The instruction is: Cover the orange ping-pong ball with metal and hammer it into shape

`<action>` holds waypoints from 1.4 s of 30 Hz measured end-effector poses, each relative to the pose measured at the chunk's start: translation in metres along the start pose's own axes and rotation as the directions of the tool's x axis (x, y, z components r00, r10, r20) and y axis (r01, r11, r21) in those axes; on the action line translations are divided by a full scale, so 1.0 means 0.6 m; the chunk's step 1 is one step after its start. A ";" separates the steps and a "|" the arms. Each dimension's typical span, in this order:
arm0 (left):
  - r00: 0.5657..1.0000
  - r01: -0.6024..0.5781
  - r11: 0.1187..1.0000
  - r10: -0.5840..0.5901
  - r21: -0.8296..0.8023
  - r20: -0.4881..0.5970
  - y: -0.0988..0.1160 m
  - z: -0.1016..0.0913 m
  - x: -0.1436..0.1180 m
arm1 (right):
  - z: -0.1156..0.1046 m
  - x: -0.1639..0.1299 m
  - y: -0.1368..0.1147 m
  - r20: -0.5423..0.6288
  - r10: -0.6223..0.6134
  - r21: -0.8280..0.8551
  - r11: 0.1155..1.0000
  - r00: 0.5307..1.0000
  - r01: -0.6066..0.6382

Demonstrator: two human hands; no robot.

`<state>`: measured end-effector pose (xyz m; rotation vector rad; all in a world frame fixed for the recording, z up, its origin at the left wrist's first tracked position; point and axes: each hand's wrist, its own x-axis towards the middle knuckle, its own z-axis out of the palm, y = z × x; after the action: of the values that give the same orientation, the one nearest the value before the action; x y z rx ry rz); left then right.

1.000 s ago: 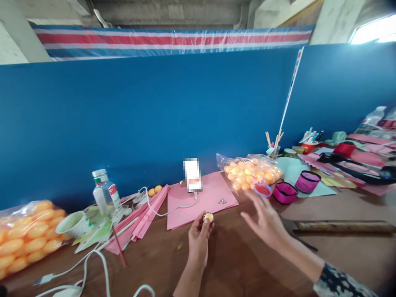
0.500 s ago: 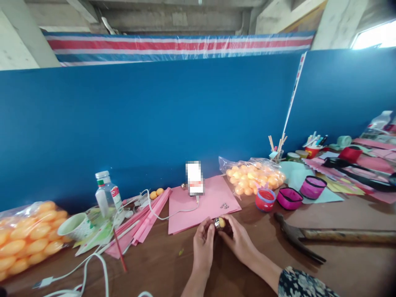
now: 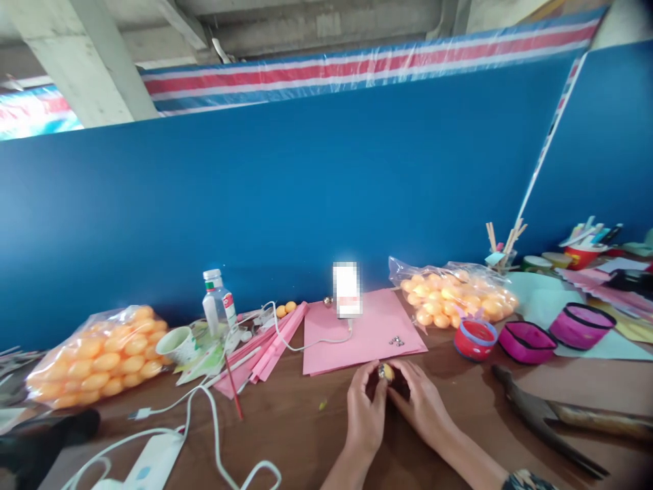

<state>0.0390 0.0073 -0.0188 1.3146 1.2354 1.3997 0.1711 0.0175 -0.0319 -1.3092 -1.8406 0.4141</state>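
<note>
Between my fingertips, just in front of the pink paper, is a small ball, silvery on its left side and yellow on its right. My left hand has thumb and fingers closed on the silvery side. From the other side my right hand pinches the yellow part; its lower fingers are partly hidden. Several small silvery beads lie on the paper. Toward the back of it, a shiny metal ball rests beside a phone-like device with a blurred screen.
Clear bags of orange balls lie left and right. A hammer and small fabric containers are on the right. White cables and a power strip occupy the front left. A blue partition stands behind.
My view has turned left, so the scene sits farther right, and the power strip now shows. Both hands still hold the ball, closer together, with less of its silvery side visible.
</note>
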 end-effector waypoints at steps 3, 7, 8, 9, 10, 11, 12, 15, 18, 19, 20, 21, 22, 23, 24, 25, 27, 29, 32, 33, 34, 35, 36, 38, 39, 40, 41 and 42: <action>0.997 -0.049 0.999 0.049 0.009 -0.053 -0.013 0.004 -0.003 | 0.002 0.000 0.003 0.013 0.003 -0.019 1.000 1.000 -0.003; 0.999 -0.047 0.999 0.047 0.018 -0.017 -0.019 0.002 -0.002 | 0.002 0.001 0.001 0.055 0.014 -0.068 0.998 0.998 -0.010; 0.999 -0.041 0.999 0.042 0.019 -0.007 -0.019 0.002 -0.001 | 0.002 0.001 0.001 0.065 0.014 -0.075 0.997 0.998 -0.009; 0.999 -0.038 0.999 0.038 0.020 -0.004 -0.018 0.001 -0.001 | 0.002 0.001 0.002 0.071 0.012 -0.078 0.997 0.997 -0.006; 0.999 -0.037 0.999 0.037 0.020 -0.004 -0.018 0.001 0.000 | 0.003 0.001 0.002 0.074 0.008 -0.076 0.997 0.997 -0.002; 0.999 -0.039 0.999 0.039 0.020 -0.007 -0.018 0.001 0.000 | 0.004 0.001 0.003 0.073 0.004 -0.072 0.997 0.997 0.001; 0.999 -0.042 0.999 0.042 0.019 -0.011 -0.017 0.001 -0.001 | 0.005 0.000 0.004 0.070 0.000 -0.068 0.998 0.998 0.005; 0.998 -0.056 0.998 0.057 0.025 -0.028 -0.017 0.003 -0.003 | 0.008 0.000 0.007 0.050 -0.003 -0.056 0.998 0.999 0.006; 0.995 -0.086 0.995 0.088 0.043 -0.045 -0.016 0.004 -0.004 | 0.009 0.000 0.008 0.030 -0.013 -0.040 0.999 0.999 0.014; 0.994 -0.100 0.994 0.103 0.050 -0.046 -0.016 0.004 -0.005 | 0.009 0.000 0.008 0.022 -0.023 -0.035 0.999 0.999 0.024; 0.992 -0.114 0.992 0.116 0.058 -0.044 -0.014 0.004 -0.005 | 0.008 -0.001 0.008 0.014 -0.035 -0.032 0.999 0.999 0.036; 0.991 -0.125 0.990 0.128 0.067 -0.038 -0.013 0.003 -0.006 | 0.007 -0.002 0.008 0.008 -0.048 -0.031 0.998 0.999 0.048; 0.990 -0.135 0.988 0.137 0.078 -0.025 -0.011 0.003 -0.008 | 0.006 -0.003 0.008 0.003 -0.060 -0.032 0.998 0.998 0.060; 0.989 -0.143 0.986 0.145 0.091 -0.007 -0.008 0.003 -0.009 | 0.006 -0.005 0.008 0.000 -0.071 -0.033 0.997 0.997 0.071; 0.988 -0.153 0.983 0.152 0.106 0.014 -0.006 0.003 -0.011 | 0.005 -0.006 0.009 0.000 -0.082 -0.033 0.996 0.997 0.082; 0.986 -0.164 0.979 0.161 0.122 0.033 -0.004 0.003 -0.013 | 0.005 -0.007 0.010 0.001 -0.089 -0.033 0.996 0.996 0.089; 0.982 -0.185 0.970 0.179 0.159 0.056 -0.001 0.004 -0.015 | 0.005 -0.008 0.011 0.002 -0.096 -0.038 0.995 0.995 0.096; 0.981 -0.195 0.963 0.189 0.185 0.050 -0.002 0.005 -0.016 | 0.007 -0.008 0.013 -0.002 -0.098 -0.046 0.994 0.995 0.098; 0.984 -0.178 0.968 0.176 0.178 0.028 -0.008 0.006 -0.014 | 0.009 -0.006 0.017 -0.002 -0.119 -0.042 0.992 0.993 0.119; 0.986 -0.169 0.972 0.167 0.166 0.023 -0.011 0.006 -0.013 | 0.010 -0.005 0.018 -0.002 -0.128 -0.041 0.991 0.992 0.128; 0.987 -0.161 0.975 0.160 0.154 0.020 -0.013 0.006 -0.012 | 0.011 -0.005 0.020 -0.002 -0.138 -0.043 0.990 0.990 0.137; 0.988 -0.156 0.977 0.155 0.144 0.019 -0.014 0.007 -0.012 | 0.012 -0.005 0.021 -0.003 -0.146 -0.047 0.988 0.989 0.145; 0.988 -0.153 0.979 0.152 0.136 0.018 -0.015 0.007 -0.012 | 0.012 -0.005 0.022 -0.004 -0.152 -0.054 0.987 0.988 0.152; 0.989 -0.151 0.980 0.150 0.130 0.014 -0.014 0.009 -0.012 | 0.013 -0.005 0.024 0.000 -0.159 -0.063 0.985 0.987 0.159; 0.989 -0.148 0.980 0.148 0.132 0.008 -0.013 0.009 -0.012 | 0.013 -0.006 0.025 0.003 -0.161 -0.062 0.985 0.987 0.161; 0.989 -0.144 0.980 0.145 0.135 0.002 -0.011 0.009 -0.013 | 0.014 -0.006 0.025 0.004 -0.163 -0.061 0.985 0.987 0.163; 0.990 -0.140 0.980 0.142 0.138 -0.006 -0.010 0.009 -0.013 | 0.014 -0.007 0.025 0.002 -0.163 -0.060 0.985 0.987 0.163; 0.990 -0.137 0.980 0.140 0.141 -0.011 -0.009 0.009 -0.013 | 0.014 -0.007 0.025 -0.002 -0.163 -0.060 0.985 0.987 0.163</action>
<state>0.0451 0.0010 -0.0259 1.5112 1.2970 1.4484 0.1746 0.0213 -0.0487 -1.1864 -1.9504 0.2693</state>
